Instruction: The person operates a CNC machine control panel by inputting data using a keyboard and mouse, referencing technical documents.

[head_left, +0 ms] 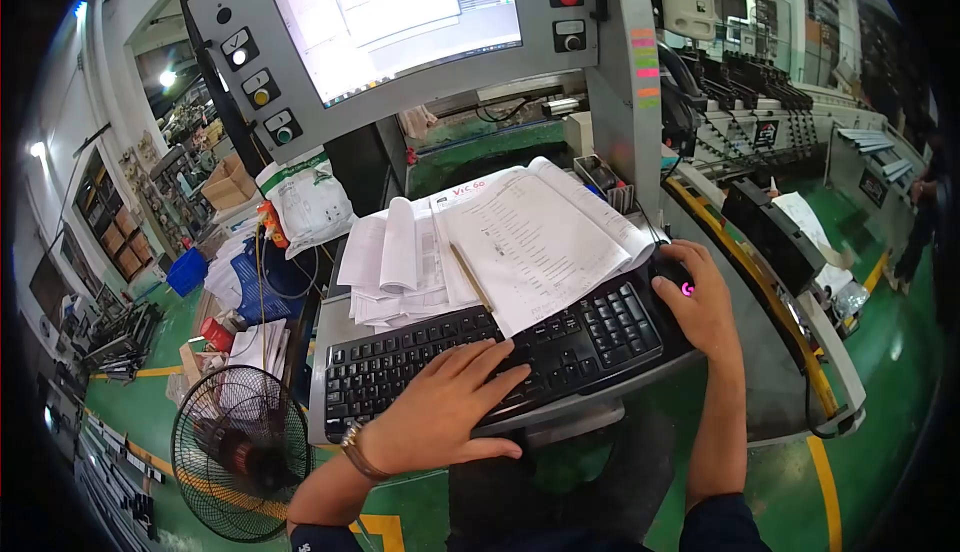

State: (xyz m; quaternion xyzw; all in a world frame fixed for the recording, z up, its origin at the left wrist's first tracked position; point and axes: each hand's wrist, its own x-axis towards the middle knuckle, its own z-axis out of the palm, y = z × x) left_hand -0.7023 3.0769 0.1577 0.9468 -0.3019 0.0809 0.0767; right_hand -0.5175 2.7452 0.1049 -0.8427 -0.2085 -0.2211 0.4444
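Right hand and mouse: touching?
Touching. The head view shows the right hand curled around the black mouse, thumb against its near side, with no gap visible.

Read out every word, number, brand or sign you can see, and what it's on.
"VIC 60", apparently, in red: white paper sheet.
Too small or blurred: bright rectangular monitor, white printed page, black plastic keyboard.
Unclear: glowing pink mark, black computer mouse; white letters, dark fabric sleeve.
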